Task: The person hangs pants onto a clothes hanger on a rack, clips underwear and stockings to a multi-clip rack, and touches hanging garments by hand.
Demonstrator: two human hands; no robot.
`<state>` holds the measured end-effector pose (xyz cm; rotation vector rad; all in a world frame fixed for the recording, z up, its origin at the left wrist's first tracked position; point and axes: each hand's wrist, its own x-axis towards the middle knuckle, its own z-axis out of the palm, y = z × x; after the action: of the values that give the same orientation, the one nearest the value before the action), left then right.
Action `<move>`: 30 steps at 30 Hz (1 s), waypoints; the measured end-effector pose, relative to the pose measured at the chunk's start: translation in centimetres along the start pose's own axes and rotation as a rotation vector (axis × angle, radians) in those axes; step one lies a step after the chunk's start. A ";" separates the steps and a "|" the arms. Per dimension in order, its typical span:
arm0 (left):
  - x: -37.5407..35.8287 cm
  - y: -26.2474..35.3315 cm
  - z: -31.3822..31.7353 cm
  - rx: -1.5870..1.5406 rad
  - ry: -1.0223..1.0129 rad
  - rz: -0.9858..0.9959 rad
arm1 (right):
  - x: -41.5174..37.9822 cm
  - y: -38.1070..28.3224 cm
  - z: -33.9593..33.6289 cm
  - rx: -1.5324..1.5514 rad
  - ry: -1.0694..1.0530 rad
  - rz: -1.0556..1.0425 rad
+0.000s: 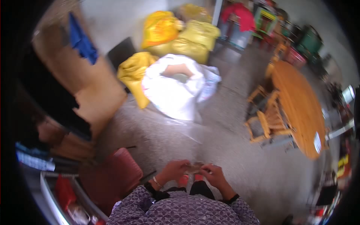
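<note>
My left hand (174,170) and my right hand (215,175) are held close together in front of my body, at the bottom middle of the view. Between their fingertips is a small, flat, brownish-grey piece (194,168), too blurred to name. The fingers of both hands are closed on it, one hand at each end. Below it my red shoes (183,181) show on the floor. The nearest large thing is a red chair (123,168) to the left of my left hand.
A white open sack (170,97) stands on the grey floor ahead, with yellow sacks (191,47) behind it. On the right is an oval wooden table (300,108) with a wooden chair (275,118). An open drawer (52,198) holds red things at lower left.
</note>
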<state>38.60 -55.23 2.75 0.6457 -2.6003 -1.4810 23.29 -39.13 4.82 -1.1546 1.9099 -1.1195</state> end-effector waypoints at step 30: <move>-3.9 -11.3 -29.2 -0.862 0.707 -0.266 | 40.0 -16.0 23.5 0.424 -1.136 -0.159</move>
<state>53.73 -82.14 9.30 1.1156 -1.2381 -1.7853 32.16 -87.42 5.38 -1.2843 0.6850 -0.6292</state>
